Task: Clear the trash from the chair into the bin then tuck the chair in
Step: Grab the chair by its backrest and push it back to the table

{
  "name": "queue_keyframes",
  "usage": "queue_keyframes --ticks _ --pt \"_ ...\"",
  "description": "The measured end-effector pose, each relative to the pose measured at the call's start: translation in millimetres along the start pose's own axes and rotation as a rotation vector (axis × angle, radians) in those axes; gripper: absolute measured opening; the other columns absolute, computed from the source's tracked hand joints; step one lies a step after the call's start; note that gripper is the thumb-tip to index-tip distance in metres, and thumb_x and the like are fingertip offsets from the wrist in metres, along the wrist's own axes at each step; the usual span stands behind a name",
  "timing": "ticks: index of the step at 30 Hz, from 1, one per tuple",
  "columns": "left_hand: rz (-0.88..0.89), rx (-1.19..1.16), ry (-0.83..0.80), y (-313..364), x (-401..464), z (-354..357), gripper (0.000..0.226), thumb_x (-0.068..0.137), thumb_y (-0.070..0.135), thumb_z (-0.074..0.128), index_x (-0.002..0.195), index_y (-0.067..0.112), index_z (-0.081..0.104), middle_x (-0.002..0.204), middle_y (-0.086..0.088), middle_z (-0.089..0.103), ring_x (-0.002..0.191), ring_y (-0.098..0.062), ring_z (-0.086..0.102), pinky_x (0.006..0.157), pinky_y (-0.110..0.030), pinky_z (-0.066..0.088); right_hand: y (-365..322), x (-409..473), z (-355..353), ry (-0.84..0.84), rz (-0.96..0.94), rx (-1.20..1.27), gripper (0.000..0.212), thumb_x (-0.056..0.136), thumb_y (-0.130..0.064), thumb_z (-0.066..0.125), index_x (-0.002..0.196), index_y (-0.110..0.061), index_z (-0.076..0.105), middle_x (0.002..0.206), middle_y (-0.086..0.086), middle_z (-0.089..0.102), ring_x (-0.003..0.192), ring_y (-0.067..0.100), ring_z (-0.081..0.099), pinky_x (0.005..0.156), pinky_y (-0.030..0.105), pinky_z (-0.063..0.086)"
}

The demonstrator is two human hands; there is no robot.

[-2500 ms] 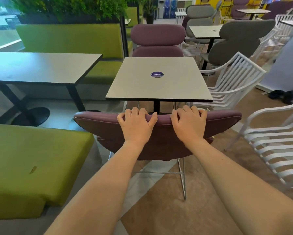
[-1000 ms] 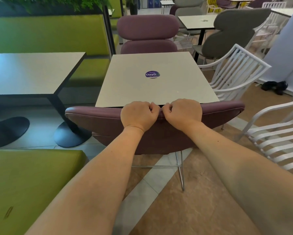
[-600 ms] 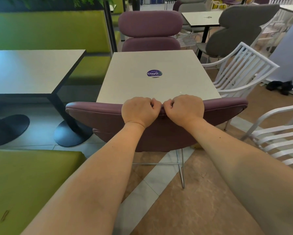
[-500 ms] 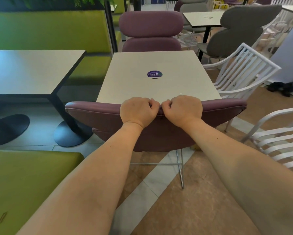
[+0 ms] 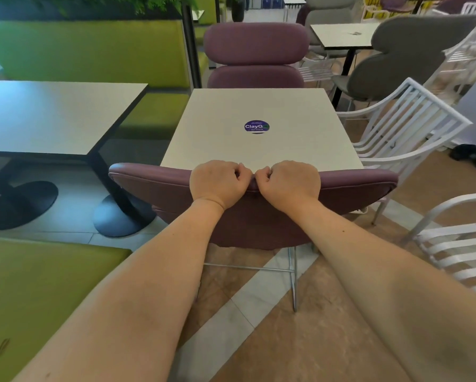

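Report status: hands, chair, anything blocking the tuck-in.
Left hand and right hand both grip the backrest top. Purple chair backrest at the table edge. No trash or obstruction visible; seat hidden.

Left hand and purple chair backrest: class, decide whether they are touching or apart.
Touching. The head view shows the left hand gripping the purple chair's backrest, fingers curled over its top edge.

Café seating around a pale square table

The table (image 5: 261, 150) carries a round blue sticker (image 5: 256, 126) near its middle. A second purple chair (image 5: 254, 55) faces it from the far side; white slatted chairs (image 5: 405, 128) stand to the right. A larger table (image 5: 52, 117) and green benches (image 5: 88, 51) fill the left, with dark shapes, possibly shoes (image 5: 471, 154), at the far right.
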State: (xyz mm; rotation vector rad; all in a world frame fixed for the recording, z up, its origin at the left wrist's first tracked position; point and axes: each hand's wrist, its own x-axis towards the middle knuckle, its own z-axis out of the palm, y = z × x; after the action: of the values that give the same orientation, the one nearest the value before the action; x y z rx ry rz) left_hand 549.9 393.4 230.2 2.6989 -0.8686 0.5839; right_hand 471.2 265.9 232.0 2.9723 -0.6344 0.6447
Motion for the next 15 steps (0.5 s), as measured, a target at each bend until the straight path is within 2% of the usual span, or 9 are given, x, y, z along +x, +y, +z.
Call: queue_keyframes --ticks 4,9,15 --pt "-0.008 0.032 0.006 2 -5 -3 0.053 0.097 0.039 0.033 0.066 0.017 0.070 0.057 0.000 0.056 0.055 -0.021 0.052 0.052 -0.027 0.037 3 -8 -3 0.012 -0.075 0.060 0.051 0.094 -0.044 0.033 0.058 -0.016 0.054 0.056 -0.002 0.050 0.053 0.021 0.048 0.048 0.026 0.015" --pt "-0.007 0.103 -0.092 2 -5 -2 0.063 0.098 0.048 0.025 0.073 0.015 0.072 0.074 -0.006 0.068 0.066 -0.024 0.053 0.060 -0.029 0.034 44 -17 -5 0.088 -0.170 0.003 0.069 0.087 -0.075 0.026 0.057 -0.019 0.054 0.058 -0.002 0.059 0.056 0.023 0.055 0.052 0.028 0.027" --pt "-0.071 0.094 -0.096 7 1 -1 0.059 0.098 0.044 0.026 0.066 0.011 0.063 0.071 -0.008 0.064 0.064 -0.025 0.052 0.058 -0.029 0.033 62 -4 -5 0.044 -0.273 0.029 0.074 0.085 -0.077 0.020 0.057 -0.019 0.055 0.061 -0.002 0.061 0.061 0.023 0.058 0.054 0.029 0.030"
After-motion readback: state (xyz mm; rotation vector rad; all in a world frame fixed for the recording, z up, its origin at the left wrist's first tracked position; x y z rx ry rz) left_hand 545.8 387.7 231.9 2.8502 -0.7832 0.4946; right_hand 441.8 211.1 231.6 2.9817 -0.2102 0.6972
